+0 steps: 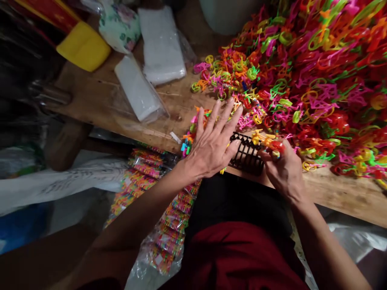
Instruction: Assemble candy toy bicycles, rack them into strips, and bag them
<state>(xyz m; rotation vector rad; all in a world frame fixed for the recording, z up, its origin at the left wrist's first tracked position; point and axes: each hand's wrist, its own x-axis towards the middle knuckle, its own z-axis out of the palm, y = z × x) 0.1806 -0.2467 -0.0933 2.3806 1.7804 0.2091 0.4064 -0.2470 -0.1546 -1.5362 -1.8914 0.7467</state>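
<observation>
My left hand [211, 141] lies spread out, palm down, over small colourful plastic pieces at the table's front edge. Some of those pieces [186, 146] peek out past its little-finger side. Just right of it sits a black slotted rack [246, 151], with bars and gaps showing. My right hand [286, 169] is closed at the rack's right end, gripping a small plastic toy [276, 147] with red and yellow parts. Its exact kind cannot be made out. Behind both hands spreads a big heap of bright plastic toys [281, 88] in pink, red, orange, yellow and green.
White packets in clear plastic [163, 44] lie on the wooden table [90, 90] at the back left. A yellow scoop-like piece [84, 46] and a flowered bundle [119, 26] are beyond them. Bagged strips of colourful pieces [175, 213] hang below the edge.
</observation>
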